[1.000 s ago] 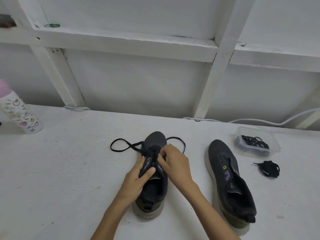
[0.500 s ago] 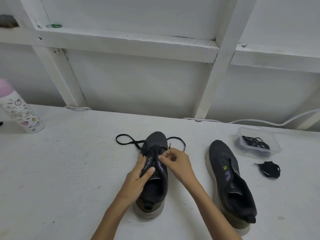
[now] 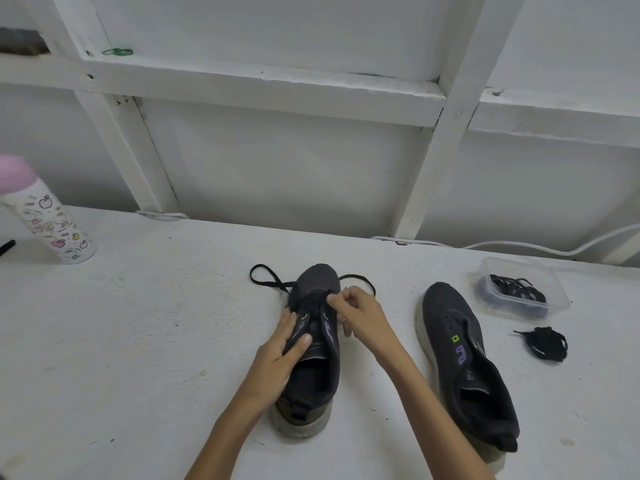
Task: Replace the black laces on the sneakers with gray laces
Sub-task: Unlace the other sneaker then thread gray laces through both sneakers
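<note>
Your left hand (image 3: 280, 351) clamps the laced sneaker (image 3: 311, 379) with the thumb across the tongue and the fingers laid down its outer side. That hold looks meant to stop the shoe sliding or twisting while the other hand pulls. Your right hand (image 3: 360, 317) is curled, with thumb and forefinger pinching the black lace (image 3: 266, 282) at the lowest eyelets, just ahead of your left fingertips. The lace's slack ends loop out onto the table (image 3: 138, 341) on either side of the toe, beyond both hands, so this lace seems nearly free. The second sneaker (image 3: 464, 358) lies just outside your right forearm, heel toward you, with no lace in its eyelets. Farther out past your right hand sits a clear plastic tub (image 3: 491, 268) holding coiled laces (image 3: 516, 292), and a loose lace bundle (image 3: 549, 342) lies beside it, within reach for the next stage. Both read as dark here, and I cannot tell which are the gray ones. No brand name is legible: each shoe shows purple and green side marks, and the tongue print under your left thumb is too small to read. Far out to the left of your left hand, a pink-capped bottle (image 3: 48, 216) carries apple drawings but no words I can read.
</note>
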The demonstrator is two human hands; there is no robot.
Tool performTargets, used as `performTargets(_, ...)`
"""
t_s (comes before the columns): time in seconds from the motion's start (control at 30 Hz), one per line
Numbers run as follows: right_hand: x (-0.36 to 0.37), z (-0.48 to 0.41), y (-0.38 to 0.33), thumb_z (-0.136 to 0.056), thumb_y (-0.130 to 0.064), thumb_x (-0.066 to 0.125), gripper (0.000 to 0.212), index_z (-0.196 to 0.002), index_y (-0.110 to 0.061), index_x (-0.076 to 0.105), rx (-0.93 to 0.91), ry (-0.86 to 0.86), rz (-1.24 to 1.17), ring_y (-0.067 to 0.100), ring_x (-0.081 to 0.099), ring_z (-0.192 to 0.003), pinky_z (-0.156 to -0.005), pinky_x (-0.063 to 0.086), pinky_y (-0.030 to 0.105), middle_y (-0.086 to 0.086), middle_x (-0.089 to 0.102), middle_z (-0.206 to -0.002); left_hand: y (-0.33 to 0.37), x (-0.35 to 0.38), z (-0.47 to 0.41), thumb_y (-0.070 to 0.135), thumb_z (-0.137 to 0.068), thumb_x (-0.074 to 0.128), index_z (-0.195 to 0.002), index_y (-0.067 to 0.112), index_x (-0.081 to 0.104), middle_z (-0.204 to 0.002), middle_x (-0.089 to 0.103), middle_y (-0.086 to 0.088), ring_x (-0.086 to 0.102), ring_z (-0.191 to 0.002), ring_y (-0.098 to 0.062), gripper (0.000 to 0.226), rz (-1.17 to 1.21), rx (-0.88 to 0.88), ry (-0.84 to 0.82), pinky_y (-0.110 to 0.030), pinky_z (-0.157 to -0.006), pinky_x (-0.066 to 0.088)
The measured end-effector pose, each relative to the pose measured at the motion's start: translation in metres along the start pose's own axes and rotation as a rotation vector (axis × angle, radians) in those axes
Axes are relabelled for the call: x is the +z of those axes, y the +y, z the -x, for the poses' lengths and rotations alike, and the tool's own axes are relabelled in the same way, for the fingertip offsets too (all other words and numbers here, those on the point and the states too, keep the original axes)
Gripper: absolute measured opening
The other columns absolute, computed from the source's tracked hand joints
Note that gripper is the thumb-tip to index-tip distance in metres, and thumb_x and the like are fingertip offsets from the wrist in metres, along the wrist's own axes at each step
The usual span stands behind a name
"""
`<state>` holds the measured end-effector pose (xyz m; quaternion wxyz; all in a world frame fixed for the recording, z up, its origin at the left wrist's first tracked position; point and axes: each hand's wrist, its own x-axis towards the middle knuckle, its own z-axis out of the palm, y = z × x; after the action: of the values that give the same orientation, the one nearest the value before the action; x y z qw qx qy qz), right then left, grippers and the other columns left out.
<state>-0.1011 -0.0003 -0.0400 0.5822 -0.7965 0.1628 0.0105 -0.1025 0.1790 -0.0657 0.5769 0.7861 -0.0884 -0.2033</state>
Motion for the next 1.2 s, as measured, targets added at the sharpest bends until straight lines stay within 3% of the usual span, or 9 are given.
performTargets(0.07, 0.000, 0.007, 0.002, -0.088, -0.030, 0.069, 0.022, -0.079, -0.014, 0.057, -0.010, -0.039, -0.015, 0.005, 0.050, -0.049, -0.051, 0.042, 0.020, -0.003, 0.059, -0.065, 0.000, 0.001, -0.001, 0.031, -0.096, 0.054, -0.150, 0.026, 0.027, -0.157, 0.022, 0.014, 0.022, -0.141, 0.000, 0.061, -0.001, 0.005, 0.001, -0.014, -0.109, 0.022)
performTargets(0.2, 0.002, 0.006, 0.003, -0.091, -0.015, 0.064, 0.020, -0.080, 0.001, 0.058, -0.094, -0.046, -0.006, 0.010, 0.049, -0.051, -0.055, 0.044, 0.028, 0.005, 0.057, -0.065, 0.000, 0.000, 0.000, 0.030, -0.096, 0.055, -0.150, 0.025, 0.028, -0.156, 0.024, 0.016, 0.024, -0.140, 0.001, 0.061, 0.032, -0.009, 0.001, -0.016, -0.111, 0.023)
performTargets(0.27, -0.002, -0.001, -0.003, -0.091, -0.014, 0.063, 0.017, -0.083, 0.001, 0.059, -0.117, 0.022, -0.008, 0.011, 0.049, -0.050, -0.056, 0.043, 0.031, 0.002, 0.058, -0.065, 0.000, -0.001, 0.000, 0.029, -0.096, 0.055, -0.150, 0.024, 0.028, -0.156, 0.024, 0.016, 0.024, -0.141, 0.001, 0.060, 0.051, -0.014, 0.007, -0.018, -0.113, 0.022)
performTargets(0.4, -0.009, -0.007, -0.013, -0.092, -0.016, 0.061, 0.013, -0.081, -0.009, 0.061, -0.082, 0.198, -0.093, 0.011, 0.048, -0.048, -0.051, 0.041, 0.022, 0.000, 0.058, -0.069, 0.000, 0.000, 0.002, 0.028, -0.096, 0.055, -0.151, 0.024, 0.028, -0.156, 0.023, 0.018, 0.022, -0.142, 0.001, 0.061, 0.046, -0.015, 0.011, -0.019, -0.114, 0.021)
performTargets(0.63, -0.004, 0.010, -0.003, -0.084, -0.016, 0.075, 0.016, -0.081, -0.004, 0.066, -0.045, -0.075, -0.092, 0.009, 0.052, -0.047, -0.043, 0.036, 0.013, 0.000, 0.061, -0.063, 0.000, 0.000, 0.001, 0.031, -0.096, 0.055, -0.150, 0.029, 0.028, -0.157, 0.022, 0.016, 0.023, -0.143, -0.002, 0.060, 0.033, -0.009, 0.002, -0.027, -0.118, 0.023)
performTargets(0.77, -0.006, 0.003, -0.006, -0.088, -0.010, 0.067, 0.014, -0.077, -0.004, 0.064, -0.065, 0.007, -0.014, 0.012, 0.053, -0.051, -0.045, 0.036, 0.012, 0.004, 0.059, -0.065, 0.001, 0.000, 0.001, 0.028, -0.096, 0.056, -0.150, 0.025, 0.029, -0.157, 0.023, 0.015, 0.023, -0.143, -0.001, 0.060, 0.048, -0.015, 0.005, -0.022, -0.116, 0.022)
performTargets(0.93, -0.027, -0.016, -0.012, -0.092, -0.015, 0.062, 0.018, -0.076, -0.008, 0.058, -0.037, 0.301, -0.205, 0.012, 0.054, -0.050, -0.050, 0.036, 0.022, 0.000, 0.058, -0.073, 0.001, 0.000, 0.002, 0.024, -0.096, 0.056, -0.150, 0.023, 0.028, -0.156, 0.024, 0.016, 0.023, -0.142, 0.000, 0.060, 0.060, -0.020, 0.012, -0.017, -0.112, 0.022)
performTargets(1.07, -0.019, -0.001, -0.007, -0.082, -0.028, 0.077, 0.028, -0.080, -0.002, 0.065, 0.030, 0.059, -0.107, 0.010, 0.054, -0.050, -0.044, 0.035, 0.020, 0.000, 0.061, -0.065, 0.002, 0.001, 0.001, 0.023, -0.097, 0.055, -0.149, 0.025, 0.029, -0.155, 0.025, 0.016, 0.025, -0.139, 0.001, 0.059, 0.051, -0.008, 0.016, -0.015, -0.108, 0.024)
performTargets(1.2, -0.006, 0.011, -0.002, -0.080, -0.015, 0.079, 0.021, -0.069, -0.004, 0.064, -0.013, -0.048, -0.147, 0.007, 0.053, -0.047, -0.043, 0.036, 0.014, 0.002, 0.061, -0.057, 0.002, 0.001, 0.000, 0.023, -0.097, 0.055, -0.150, 0.025, 0.030, -0.154, 0.027, 0.016, 0.028, -0.140, -0.002, 0.059, 0.040, -0.009, 0.017, -0.017, -0.109, 0.026)
